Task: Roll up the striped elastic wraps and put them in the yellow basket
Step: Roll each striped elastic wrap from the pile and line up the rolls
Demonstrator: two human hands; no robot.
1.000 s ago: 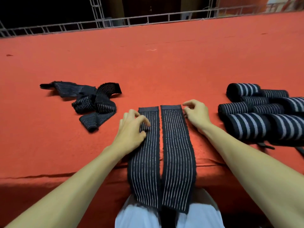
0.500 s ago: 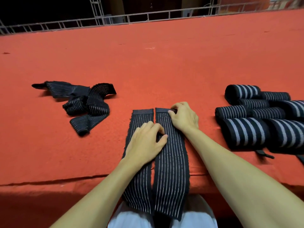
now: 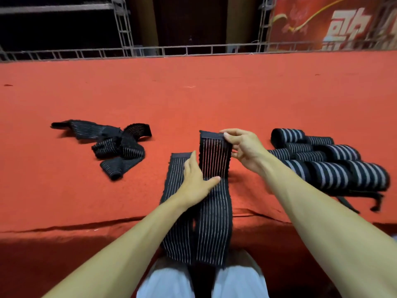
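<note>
My right hand (image 3: 243,150) is pinching the end of the wrap (image 3: 214,162). My flat left hand (image 3: 196,182) is pressing the wrap down, for tight rolling.

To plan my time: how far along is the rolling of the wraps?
Done: rolled black-and-white striped elastic wraps lie at right. In hand: the right hand pinches the raised end of one flat striped wrap; the left hand presses it. Left: the second flat wrap, the tangled wrap heap, and all basketing; no basket shows.

surface: red carpeted platform (image 3: 193,100) | behind: metal truss rail (image 3: 187,49) | top right: red banner (image 3: 335,22) | backdrop: dark
</note>
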